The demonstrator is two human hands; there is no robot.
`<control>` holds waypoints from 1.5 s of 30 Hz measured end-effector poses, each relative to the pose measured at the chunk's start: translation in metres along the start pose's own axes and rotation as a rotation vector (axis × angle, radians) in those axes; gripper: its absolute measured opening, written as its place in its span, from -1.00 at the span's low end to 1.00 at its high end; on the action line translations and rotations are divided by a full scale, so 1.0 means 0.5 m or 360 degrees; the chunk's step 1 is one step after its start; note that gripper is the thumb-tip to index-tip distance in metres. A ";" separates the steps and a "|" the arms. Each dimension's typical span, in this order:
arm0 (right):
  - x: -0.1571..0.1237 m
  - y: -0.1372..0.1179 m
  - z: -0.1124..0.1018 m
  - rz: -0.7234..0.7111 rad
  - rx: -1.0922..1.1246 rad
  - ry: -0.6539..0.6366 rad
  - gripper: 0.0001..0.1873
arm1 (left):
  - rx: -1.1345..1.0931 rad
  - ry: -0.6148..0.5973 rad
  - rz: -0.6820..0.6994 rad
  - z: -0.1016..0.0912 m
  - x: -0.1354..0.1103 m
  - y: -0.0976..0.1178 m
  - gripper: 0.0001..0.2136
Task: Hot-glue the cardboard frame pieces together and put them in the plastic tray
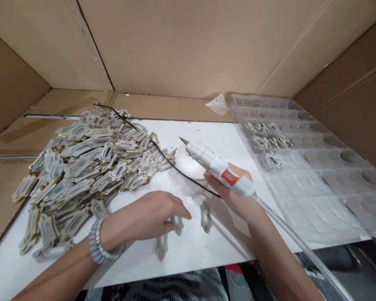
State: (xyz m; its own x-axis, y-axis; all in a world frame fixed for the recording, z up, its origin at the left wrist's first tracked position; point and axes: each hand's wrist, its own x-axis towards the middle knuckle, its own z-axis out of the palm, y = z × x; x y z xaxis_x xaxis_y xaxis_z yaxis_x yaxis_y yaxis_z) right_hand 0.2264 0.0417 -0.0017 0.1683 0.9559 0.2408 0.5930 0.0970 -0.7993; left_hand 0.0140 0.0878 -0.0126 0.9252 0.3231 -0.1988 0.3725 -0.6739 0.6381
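Note:
My right hand (235, 190) is wrapped round a white hot glue gun (211, 161) with an orange window, its nozzle pointing to the upper left. A long clear glue stick (301, 246) runs out of its back end. My left hand (153, 213), with a beaded bracelet at the wrist, hovers low over the white board. Its index finger is stretched out and apart from the thumb, above a small ornate frame-shaped piece (178, 225), partly hidden by the fingers. Two similar pieces, a left one (162, 247) and a right one (206, 216), lie nearby.
A big heap of frame-shaped pieces (84, 163) covers the left side. A black cord (175, 168) crosses it toward the glue gun. Behind the gun lies a round white pad (188, 165). At right, a clear compartment tray (301, 167) holds several pieces. Cardboard walls (188, 50) enclose the workspace.

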 end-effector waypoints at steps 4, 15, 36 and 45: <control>0.000 0.001 -0.002 0.0009 -0.0021 -0.0010 -0.62 | 0.0183 0.0216 -0.0255 -0.012 -0.001 -0.017 -0.71; 0.000 -0.001 -0.004 0.0025 0.0029 0.0002 -0.65 | 0.0179 0.0229 -0.0520 -0.016 -0.007 -0.028 -0.83; -0.006 0.007 -0.004 -0.0023 -0.0010 -0.0053 -0.78 | -0.1684 0.1166 -0.0800 -0.060 -0.004 -0.036 -0.62; -0.014 0.004 -0.007 -0.0252 0.0064 -0.0386 -0.77 | -0.1600 0.1759 -0.0795 -0.071 -0.012 -0.022 -0.70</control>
State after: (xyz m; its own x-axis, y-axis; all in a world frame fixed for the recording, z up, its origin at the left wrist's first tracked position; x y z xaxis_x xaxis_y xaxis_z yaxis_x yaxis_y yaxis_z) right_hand 0.2290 0.0344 -0.0031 -0.1200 0.9658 0.2298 0.5642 0.2568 -0.7847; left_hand 0.0017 0.1171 0.0079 0.0526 0.9786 -0.1989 -0.0029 0.1993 0.9799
